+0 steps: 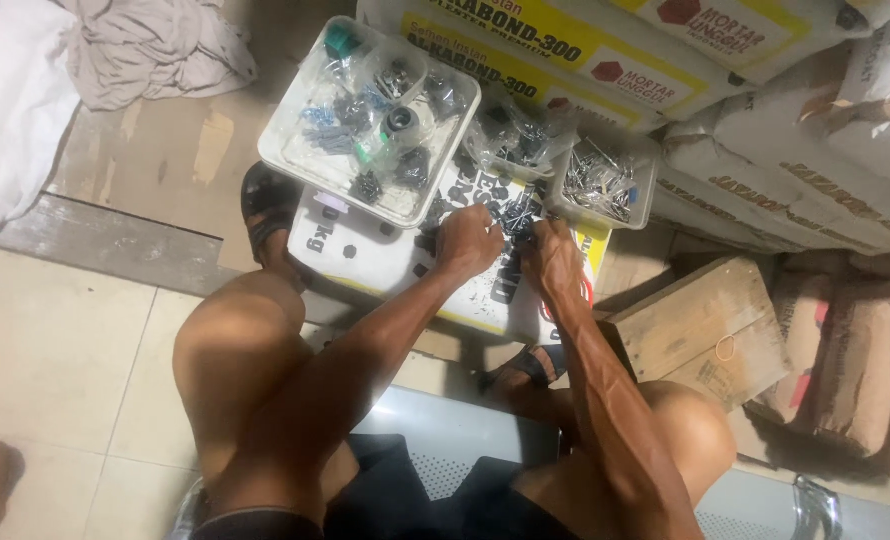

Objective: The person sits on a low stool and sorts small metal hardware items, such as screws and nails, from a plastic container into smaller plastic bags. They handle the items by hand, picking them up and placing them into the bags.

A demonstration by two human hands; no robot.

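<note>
Small dark metal screws [510, 212] lie in a loose scatter on top of a white printed sack [365, 255] that rests flat on the floor between the seated person's knees, and both hands work in that scatter. Judging by how things lie, the sorting looks partly done: a white square plastic tray [280, 150] at the sack's far left corner already holds several clear bags of dark and bluish hardware, a clear rectangular plastic tub [605, 185] at the far right holds a heap of thin silvery nails, and a clear plastic bag of dark fasteners [520, 135] sits between them, while the pile under the fingers is not yet cleared. The left hand [468, 243] is curled narrow, knuckles up, fingertips pressed down among the screws; whether it has any pinched I cannot tell. The right hand [553, 255] rests just beside it, fingers drawn together at the pile's edge, its grasp likewise hidden. The screws themselves look short, blackish and tangled, too small to tell apart. A wooden crate [700, 325] stands near the right knee.
</note>
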